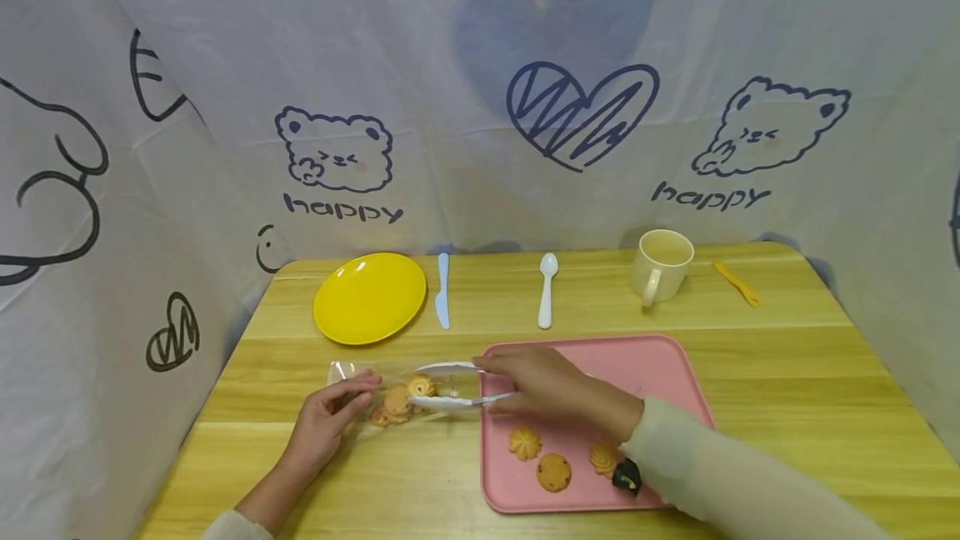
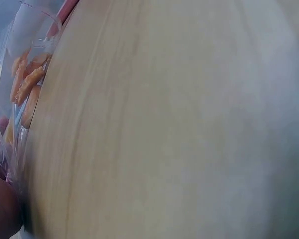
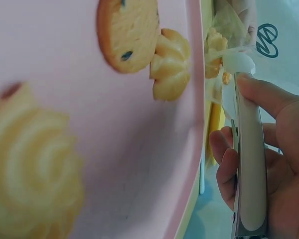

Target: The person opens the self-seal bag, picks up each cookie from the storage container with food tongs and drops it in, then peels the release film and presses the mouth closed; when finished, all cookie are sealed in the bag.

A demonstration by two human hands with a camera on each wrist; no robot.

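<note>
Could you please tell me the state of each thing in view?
Clear plastic bag: mouth open, pinched by the left grip, golden-brown cookies inside
Silver-and-white tongs: arms apart, held in the right grip
Pink rectangular tray: flat, more cookies on it
Round yellow plate: face-up, bare
Cream handled mug: upright
Pale-blue knife: lying flat
White spoon: lying flat
Orange-yellow utensil: lying flat
</note>
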